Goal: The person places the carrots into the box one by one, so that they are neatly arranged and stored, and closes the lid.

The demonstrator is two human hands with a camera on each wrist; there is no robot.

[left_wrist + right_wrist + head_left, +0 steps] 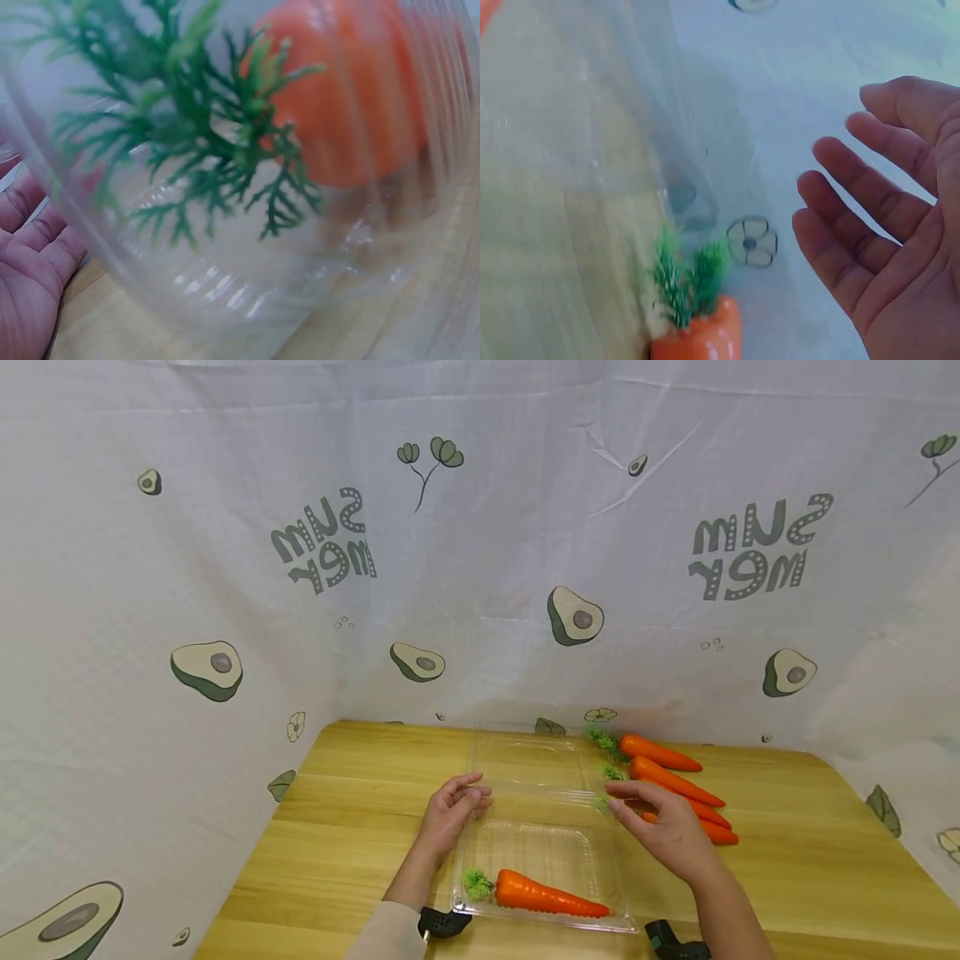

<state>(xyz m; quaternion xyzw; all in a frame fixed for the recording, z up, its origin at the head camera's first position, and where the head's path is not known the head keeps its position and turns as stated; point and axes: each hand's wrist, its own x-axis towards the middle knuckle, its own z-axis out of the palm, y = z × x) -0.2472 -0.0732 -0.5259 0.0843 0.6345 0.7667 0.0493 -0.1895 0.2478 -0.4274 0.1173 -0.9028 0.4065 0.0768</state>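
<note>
A clear plastic clamshell box lies on the wooden table with its lid folded back toward the curtain. Inside the box, along its near side, is one orange toy carrot with a green leafy top. My left hand is at the box's left edge, fingers loosely bent around nothing; whether it touches the plastic I cannot tell. Over the right side my right hand hovers near the leafy ends of the other carrots, fingers relaxed and apart, holding nothing.
Several more carrots lie in a row to the right of the box, leaves toward it, partly hidden by the right hand. A white curtain printed with avocados surrounds the table at the back and sides.
</note>
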